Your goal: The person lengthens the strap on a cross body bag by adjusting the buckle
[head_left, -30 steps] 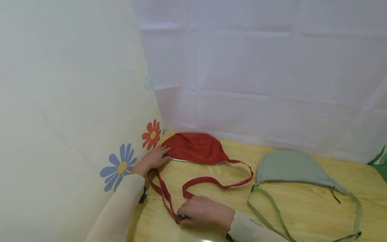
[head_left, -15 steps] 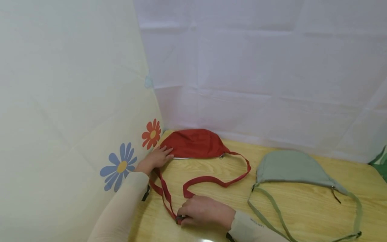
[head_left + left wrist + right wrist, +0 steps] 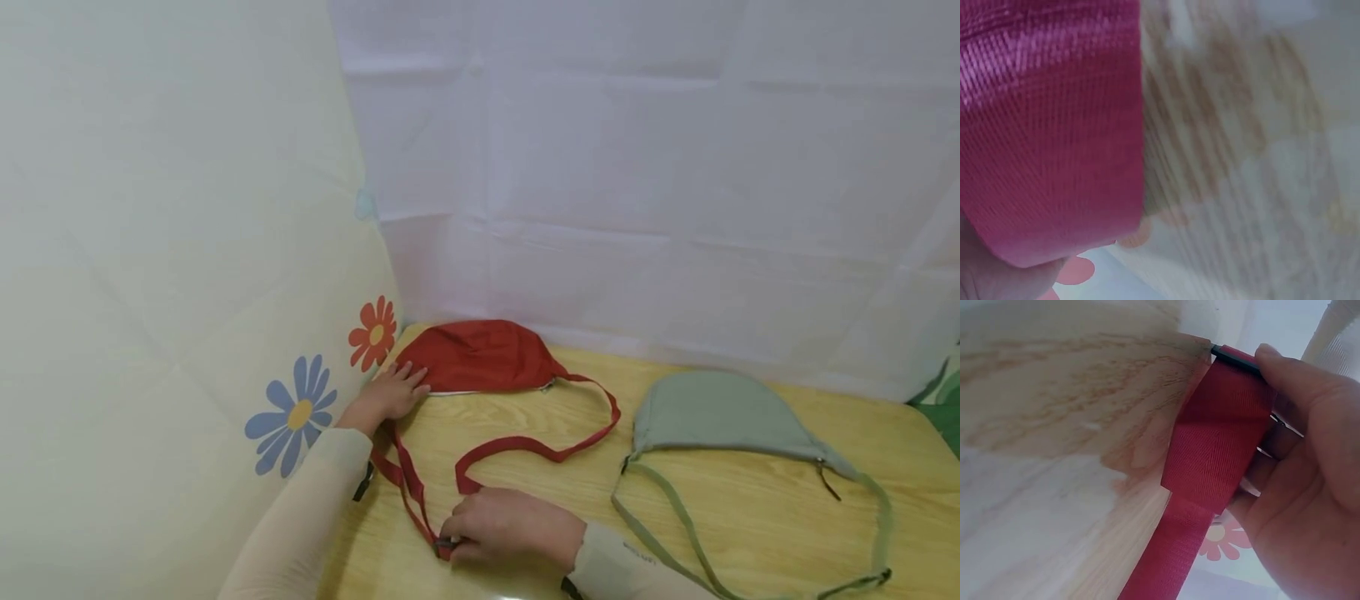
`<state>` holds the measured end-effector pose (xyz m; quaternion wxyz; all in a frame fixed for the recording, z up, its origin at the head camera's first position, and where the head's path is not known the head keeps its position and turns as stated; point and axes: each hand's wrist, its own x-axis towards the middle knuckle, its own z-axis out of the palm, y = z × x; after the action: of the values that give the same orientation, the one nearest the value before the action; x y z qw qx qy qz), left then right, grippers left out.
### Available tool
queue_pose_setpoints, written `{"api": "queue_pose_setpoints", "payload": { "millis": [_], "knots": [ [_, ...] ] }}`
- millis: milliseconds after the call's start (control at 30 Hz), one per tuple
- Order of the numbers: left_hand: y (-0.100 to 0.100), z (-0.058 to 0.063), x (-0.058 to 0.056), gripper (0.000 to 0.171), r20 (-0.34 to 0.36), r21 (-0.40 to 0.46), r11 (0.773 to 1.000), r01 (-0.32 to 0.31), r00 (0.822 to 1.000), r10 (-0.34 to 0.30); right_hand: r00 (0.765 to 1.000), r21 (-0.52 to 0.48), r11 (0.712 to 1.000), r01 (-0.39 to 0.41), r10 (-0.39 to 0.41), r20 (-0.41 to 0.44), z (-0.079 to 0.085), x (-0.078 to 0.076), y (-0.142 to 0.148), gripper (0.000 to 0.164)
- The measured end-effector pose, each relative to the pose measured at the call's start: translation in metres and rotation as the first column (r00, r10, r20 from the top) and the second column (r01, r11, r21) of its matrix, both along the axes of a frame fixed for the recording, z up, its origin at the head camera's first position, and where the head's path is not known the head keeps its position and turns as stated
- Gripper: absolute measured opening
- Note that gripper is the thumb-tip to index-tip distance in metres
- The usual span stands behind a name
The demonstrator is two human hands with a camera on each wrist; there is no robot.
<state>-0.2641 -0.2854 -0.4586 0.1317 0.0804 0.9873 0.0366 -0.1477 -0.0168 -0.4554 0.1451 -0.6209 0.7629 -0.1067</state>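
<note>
A red waist bag (image 3: 480, 354) lies at the back left of the wooden table in the head view. My left hand (image 3: 392, 394) rests on its left end, fingers spread and fairly straight. Nearer the front, my right hand (image 3: 513, 529) pinches the red strap (image 3: 1219, 425) at a dark strap buckle (image 3: 1235, 360), thumb on the buckle in the right wrist view. From the bag's right end the strap (image 3: 525, 444) curves round to that hand. Close up, the red webbing (image 3: 1054, 137) fills much of the left wrist view and hides most of the left hand.
To the right lies a grey-green waist bag (image 3: 727, 412) with its strap (image 3: 678, 508) looped toward the front. A pale flowered sheet (image 3: 187, 250) borders the table (image 3: 570, 492) on the left, and a white creased sheet (image 3: 637, 167) hangs behind.
The red bag has shifted slightly back, and its bottom edge now lies flatter. My left hand has slid a little right with fingers more spread. My right hand stays at the buckle.
</note>
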Motion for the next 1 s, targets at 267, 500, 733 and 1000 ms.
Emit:
{"api": "queue_pose_setpoints", "payload": {
  "millis": [267, 500, 733, 1000],
  "knots": [
    [0.0, -0.001, -0.002, 0.058, -0.054, 0.018, 1.0, 0.011, 0.998, -0.01, 0.994, -0.096, 0.993, 0.066, -0.074, -0.083, 0.008, -0.007, 0.012, 0.03],
    [0.024, 0.015, 0.015, 0.061, -0.144, 0.043, 0.999, 0.024, 0.989, -0.018, 0.972, -0.181, 0.962, 0.204, -0.221, -0.078, 0.015, -0.028, 0.036, 0.038],
    [0.065, 0.032, 0.049, 0.058, -0.092, 0.222, 0.975, 0.02, 0.996, 0.001, 0.912, -0.196, 0.904, 0.381, -0.402, -0.082, 0.021, -0.052, 0.064, 0.043],
    [0.093, 0.031, 0.088, 0.081, -0.05, 0.335, 0.942, 0.022, 0.999, -0.006, 0.899, -0.143, 0.893, 0.427, -0.436, -0.037, 0.011, -0.063, 0.084, 0.052]
  ]
}}
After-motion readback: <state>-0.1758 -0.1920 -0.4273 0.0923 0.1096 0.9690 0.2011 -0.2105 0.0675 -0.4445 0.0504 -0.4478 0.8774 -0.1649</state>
